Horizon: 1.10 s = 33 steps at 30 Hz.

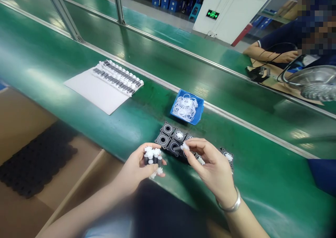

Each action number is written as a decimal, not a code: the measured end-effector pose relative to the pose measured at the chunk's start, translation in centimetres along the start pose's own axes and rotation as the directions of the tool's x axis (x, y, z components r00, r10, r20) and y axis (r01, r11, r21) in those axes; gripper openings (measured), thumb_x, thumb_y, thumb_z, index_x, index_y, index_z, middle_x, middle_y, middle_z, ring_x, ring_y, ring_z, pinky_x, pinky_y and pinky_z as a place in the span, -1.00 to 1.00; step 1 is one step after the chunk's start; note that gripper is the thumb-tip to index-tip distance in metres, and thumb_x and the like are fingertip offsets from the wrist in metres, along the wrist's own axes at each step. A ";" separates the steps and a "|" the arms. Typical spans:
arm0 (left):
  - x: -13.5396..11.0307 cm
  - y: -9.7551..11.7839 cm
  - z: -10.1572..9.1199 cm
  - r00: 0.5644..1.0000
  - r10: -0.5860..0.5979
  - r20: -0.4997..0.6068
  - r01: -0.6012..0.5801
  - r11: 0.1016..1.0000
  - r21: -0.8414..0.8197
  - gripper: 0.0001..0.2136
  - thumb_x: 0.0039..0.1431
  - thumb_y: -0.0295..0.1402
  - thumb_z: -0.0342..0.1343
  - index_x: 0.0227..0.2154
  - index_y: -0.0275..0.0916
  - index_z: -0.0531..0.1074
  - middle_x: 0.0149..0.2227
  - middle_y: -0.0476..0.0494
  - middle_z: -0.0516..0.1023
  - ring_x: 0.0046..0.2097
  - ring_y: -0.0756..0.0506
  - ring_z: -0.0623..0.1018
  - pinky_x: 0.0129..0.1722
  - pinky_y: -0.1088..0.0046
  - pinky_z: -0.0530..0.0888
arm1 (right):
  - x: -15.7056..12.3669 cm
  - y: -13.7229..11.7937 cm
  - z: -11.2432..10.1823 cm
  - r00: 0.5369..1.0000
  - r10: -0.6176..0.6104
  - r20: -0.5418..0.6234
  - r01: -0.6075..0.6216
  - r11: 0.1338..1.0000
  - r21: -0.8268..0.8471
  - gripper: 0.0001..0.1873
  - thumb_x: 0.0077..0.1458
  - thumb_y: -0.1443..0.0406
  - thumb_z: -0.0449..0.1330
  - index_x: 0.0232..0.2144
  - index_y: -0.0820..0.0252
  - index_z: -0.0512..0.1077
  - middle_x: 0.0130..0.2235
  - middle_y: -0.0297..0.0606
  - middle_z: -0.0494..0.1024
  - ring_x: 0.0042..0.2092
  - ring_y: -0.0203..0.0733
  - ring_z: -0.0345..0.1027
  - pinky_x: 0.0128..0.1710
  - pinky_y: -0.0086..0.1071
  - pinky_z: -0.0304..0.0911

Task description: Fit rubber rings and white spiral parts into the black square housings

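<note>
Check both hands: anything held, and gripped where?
Left hand clutches a bundle of small dark rotors around their bodies. Right hand pinches one rotor by its white end, between fingertips.

Desk (pixel 131 56): glossy green, silver rails. Bin (pixel 198 109): blue; rings (pixel 185 108) inside: white, translucent. Housings (pixel 168 134): black, some with white centres. Rotors (pixel 152 156): dark grey bodies, white ends. Sheet (pixel 94 91): white. Rotor rows (pixel 118 77): grey and white stripes. Bracelet (pixel 232 204): silver. Box (pixel 26 126): brown.
</note>
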<state>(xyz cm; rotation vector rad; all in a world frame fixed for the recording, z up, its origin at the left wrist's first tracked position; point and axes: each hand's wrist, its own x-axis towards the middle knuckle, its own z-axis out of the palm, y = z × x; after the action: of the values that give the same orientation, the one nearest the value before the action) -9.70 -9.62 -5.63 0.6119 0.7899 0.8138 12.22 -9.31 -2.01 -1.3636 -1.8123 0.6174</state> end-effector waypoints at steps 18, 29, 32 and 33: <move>-0.4 0.1 0.0 0.998 0.050 -0.040 -0.053 0.996 -0.072 -0.45 0.07 -0.44 0.30 0.15 -0.14 0.35 0.01 -0.22 0.51 -0.02 -0.18 0.55 0.04 0.26 0.48 | -2.7 -1.6 4.5 0.968 0.056 0.246 -0.089 0.988 0.127 -0.56 0.11 0.22 0.31 0.03 0.03 0.33 -0.17 -0.29 0.56 -0.19 -0.21 0.49 -0.13 -0.31 0.47; -0.4 1.0 0.7 0.972 0.140 -0.191 -0.165 0.979 -0.123 -0.46 0.05 -0.43 0.32 0.12 -0.22 0.35 -0.26 -0.12 0.54 -0.14 -0.11 0.52 -0.13 0.23 0.60 | 1.2 -2.0 1.6 0.994 0.110 -0.025 -0.103 0.974 0.201 -0.81 0.18 0.31 0.24 -0.13 0.11 0.42 -0.19 -0.25 0.57 -0.21 -0.25 0.51 -0.17 -0.35 0.49; -0.3 0.7 0.6 0.966 0.155 -0.205 -0.178 0.979 -0.096 -0.54 0.06 -0.44 0.30 0.05 -0.26 0.38 -0.23 -0.15 0.52 -0.11 -0.14 0.52 -0.14 0.20 0.62 | 3.5 -0.6 1.4 0.996 -0.011 -0.085 0.009 0.999 -0.030 -0.87 0.20 0.30 0.21 -0.16 0.11 0.44 -0.16 -0.25 0.56 -0.17 -0.23 0.48 -0.11 -0.31 0.46; -0.2 0.7 0.6 0.966 0.158 -0.205 -0.178 0.980 -0.085 -0.56 0.06 -0.45 0.30 0.03 -0.27 0.39 -0.23 -0.15 0.52 -0.11 -0.14 0.52 -0.14 0.20 0.62 | 4.2 0.0 1.6 0.995 -0.057 -0.082 0.050 0.995 -0.085 -0.89 0.22 0.30 0.20 -0.17 0.11 0.44 -0.16 -0.25 0.56 -0.17 -0.23 0.47 -0.11 -0.30 0.46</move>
<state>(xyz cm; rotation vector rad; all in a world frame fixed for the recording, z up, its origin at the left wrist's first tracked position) -9.62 -9.55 -4.75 0.5159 0.8782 1.0770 10.34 -5.24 -1.72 -1.3702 -1.8179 0.4541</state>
